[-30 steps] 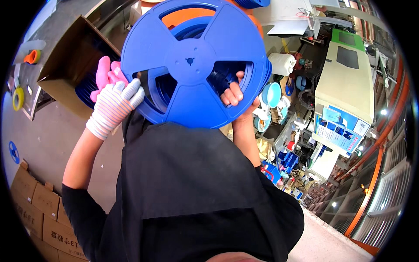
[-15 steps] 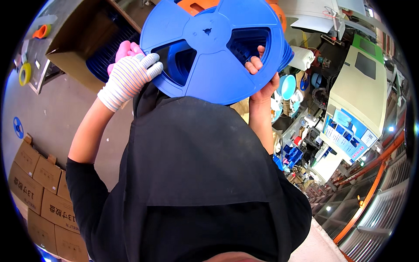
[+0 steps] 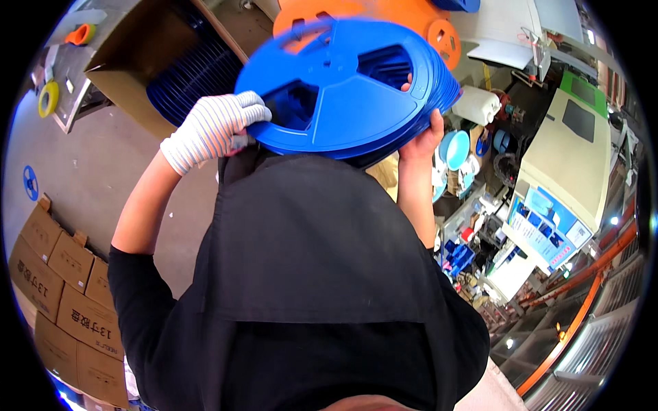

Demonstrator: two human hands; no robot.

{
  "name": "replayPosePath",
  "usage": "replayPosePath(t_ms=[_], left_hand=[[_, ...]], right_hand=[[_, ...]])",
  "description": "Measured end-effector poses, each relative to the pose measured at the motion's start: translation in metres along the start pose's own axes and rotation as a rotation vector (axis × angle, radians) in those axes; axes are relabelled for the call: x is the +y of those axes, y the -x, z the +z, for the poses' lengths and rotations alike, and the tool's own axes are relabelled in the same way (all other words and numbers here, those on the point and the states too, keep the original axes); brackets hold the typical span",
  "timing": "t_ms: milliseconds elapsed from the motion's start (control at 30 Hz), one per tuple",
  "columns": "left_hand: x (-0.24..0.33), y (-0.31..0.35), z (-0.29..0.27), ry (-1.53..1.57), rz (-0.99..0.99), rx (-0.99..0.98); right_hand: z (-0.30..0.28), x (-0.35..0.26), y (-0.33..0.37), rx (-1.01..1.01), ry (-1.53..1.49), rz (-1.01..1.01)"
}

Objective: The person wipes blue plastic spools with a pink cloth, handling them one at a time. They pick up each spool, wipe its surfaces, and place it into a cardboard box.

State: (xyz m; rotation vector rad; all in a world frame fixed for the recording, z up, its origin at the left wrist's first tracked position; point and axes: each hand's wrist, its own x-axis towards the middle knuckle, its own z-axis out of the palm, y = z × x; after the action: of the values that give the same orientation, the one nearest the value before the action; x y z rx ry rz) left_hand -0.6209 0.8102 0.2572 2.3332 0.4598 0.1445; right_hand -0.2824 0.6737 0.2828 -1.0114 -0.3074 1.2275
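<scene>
A stack of several blue plastic reels (image 3: 356,113) is held up in front of me, tilted so that the top reel's face and the right-hand rims show. My left hand (image 3: 216,130), in a white striped glove, grips the stack's left rim, its fingers at the edge of a cutout. My right hand (image 3: 421,140) is bare and closed around the right rim. Some of its fingertips show through the right cutout, while the rest are hidden by the reels.
At the upper left, an open cardboard box (image 3: 113,92) holds a row of dark blue reels (image 3: 195,79). Orange slotted pieces (image 3: 444,42) lie beyond the stack. Closed cartons (image 3: 86,318) are piled at the lower left. A beige and green machine (image 3: 565,130) stands at the right.
The stack has tipped, so its top face looks flatter and more rims show. My left hand has turned, and its pink glove fingertips are now mostly hidden.
</scene>
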Motion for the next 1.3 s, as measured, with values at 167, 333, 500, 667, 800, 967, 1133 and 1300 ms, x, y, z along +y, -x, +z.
replayPosePath(t_ms=[167,333,500,667,800,967,1133,1300], left_hand=[[-0.005,0.019,0.002,0.816,-0.171,-0.030],[-0.018,0.059,0.009,1.608,-0.538,0.409],[-0.057,0.087,0.048,1.848,-0.346,0.808],[-0.048,0.099,0.064,2.058,-0.178,0.906],[-0.053,0.105,0.071,2.053,-0.116,0.902],[-0.045,0.114,0.076,1.954,-0.206,0.956],[-0.036,0.117,0.060,1.967,-0.290,0.961],[-0.035,0.119,0.069,1.987,-0.269,0.957]], right_hand=[[-0.008,0.004,-0.004,-0.086,-0.134,0.086],[-0.015,0.003,0.013,-0.086,-0.180,0.090],[-0.020,0.002,0.023,-0.089,-0.194,0.072],[-0.019,0.001,0.023,-0.098,-0.187,0.075],[-0.016,0.001,0.019,-0.116,-0.165,0.080],[-0.016,0.003,0.021,-0.136,-0.186,0.098],[-0.019,0.006,0.023,-0.134,-0.171,0.100],[-0.020,0.003,0.025,-0.102,-0.150,0.100]])
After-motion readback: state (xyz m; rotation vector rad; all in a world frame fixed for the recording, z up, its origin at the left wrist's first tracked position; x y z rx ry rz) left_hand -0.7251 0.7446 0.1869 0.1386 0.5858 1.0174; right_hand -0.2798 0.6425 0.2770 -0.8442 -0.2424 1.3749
